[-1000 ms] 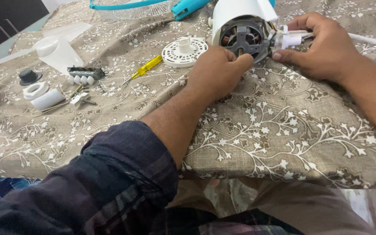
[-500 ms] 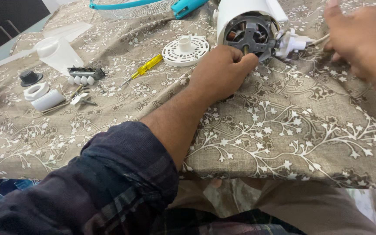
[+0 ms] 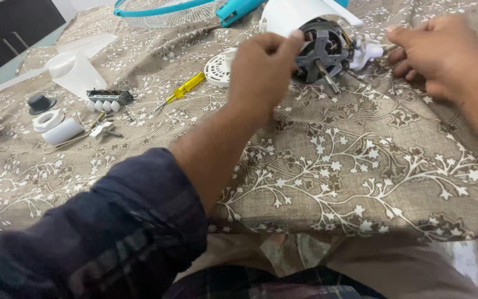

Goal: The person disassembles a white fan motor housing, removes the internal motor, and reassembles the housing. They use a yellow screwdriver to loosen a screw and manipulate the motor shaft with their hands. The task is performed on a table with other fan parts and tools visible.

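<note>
left hand [image 3: 261,69]: raised, fingers curled on motor [image 3: 322,52] | right hand [image 3: 438,52]: half closed, pinching white part [image 3: 367,51] beside motor | motor: top middle of cloth [image 3: 360,166] | near: yellow screwdriver [image 3: 182,91], white grille [image 3: 219,69]

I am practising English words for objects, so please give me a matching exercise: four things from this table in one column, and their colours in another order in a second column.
Things:
1. screwdriver
2. fan guard
3. knob
4. fan blade

Colours:
A. clear, see-through
B. yellow handle
C. black
D. blue rim

Right pairs: 1-B, 2-D, 3-C, 4-A.

All four lie on the patterned tablecloth, to the left of the fan motor that the left hand touches.
</note>
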